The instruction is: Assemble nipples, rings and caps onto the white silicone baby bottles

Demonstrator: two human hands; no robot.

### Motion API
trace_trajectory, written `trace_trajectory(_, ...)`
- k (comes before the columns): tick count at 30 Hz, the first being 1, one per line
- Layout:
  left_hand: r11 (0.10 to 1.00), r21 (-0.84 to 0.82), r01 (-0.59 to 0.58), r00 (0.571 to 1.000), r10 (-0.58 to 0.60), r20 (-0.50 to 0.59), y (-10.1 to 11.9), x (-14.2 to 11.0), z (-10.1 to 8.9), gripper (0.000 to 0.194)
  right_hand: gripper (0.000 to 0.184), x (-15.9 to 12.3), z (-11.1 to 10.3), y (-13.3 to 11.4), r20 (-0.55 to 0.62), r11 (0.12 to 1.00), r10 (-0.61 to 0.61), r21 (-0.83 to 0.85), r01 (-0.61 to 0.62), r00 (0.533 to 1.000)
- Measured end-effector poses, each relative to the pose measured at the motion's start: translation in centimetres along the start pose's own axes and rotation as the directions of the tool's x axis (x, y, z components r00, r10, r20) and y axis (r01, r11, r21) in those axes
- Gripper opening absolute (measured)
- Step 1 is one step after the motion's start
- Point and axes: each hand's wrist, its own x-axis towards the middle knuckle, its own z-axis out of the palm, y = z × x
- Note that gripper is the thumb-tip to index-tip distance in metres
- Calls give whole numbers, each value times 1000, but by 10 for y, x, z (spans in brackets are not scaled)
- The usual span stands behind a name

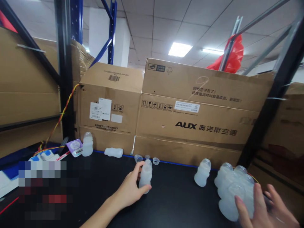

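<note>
In the head view, my left hand (131, 186) grips a frosted plastic baby bottle (146, 177) upright on the black tabletop (173, 202), thumb on the near side and fingers around the far side. On the right, my right hand (261, 205) has its thumb and fingers spread beside a tight cluster of similar frosted bottles (232, 205). Its thumb overlaps the nearest bottle; I cannot tell whether it touches. One more baby bottle (202, 172) stands alone just left of that cluster.
At the back lie small clear caps (156, 161) and a bottle on its side (114, 152). Another bottle (87, 144) stands by a purple packet (74, 146). Cardboard panels (190, 123) wall the back; black rack posts (65, 72) rise at the sides. Power strip (45, 155) and wires lie left.
</note>
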Motion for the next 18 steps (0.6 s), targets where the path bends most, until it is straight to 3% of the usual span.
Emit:
trace_trajectory(3,1000,-15,20,998,-19,56,7,-5,37,65,84,-8,4,-63,106,913,27,402,-68,994)
trace_trajectory(4,997,70,13,995,-20,98,8,-7,53,66,86,-14,7,-88,213,834,-3,539,-114,977)
trace_trajectory(5,983,185,-4,986,-27,165,7,-8,68,66,90,-22,12,-111,236,723,-63,681,-118,970)
trace_trajectory(7,945,312,-93,928,-31,372,0,-10,94,48,80,-40,22,-149,366,594,-199,783,-185,909)
trace_trajectory(9,934,334,-129,896,-35,443,-11,-9,105,35,72,-54,34,-165,400,531,-147,804,-269,905)
trace_trajectory(11,915,364,-173,888,-15,460,-23,-7,96,43,74,-61,43,-159,332,556,-112,802,-218,937)
trace_trajectory(13,884,404,-235,880,17,474,-30,-4,75,51,79,-58,48,-135,270,665,-88,732,-145,959)
trace_trajectory(16,867,422,-264,879,37,475,-30,-1,40,78,85,-44,51,-93,270,898,-3,424,-116,963)
trace_trajectory(18,884,411,-224,894,18,448,-24,-1,26,92,93,-33,52,-72,253,970,45,222,-103,967)
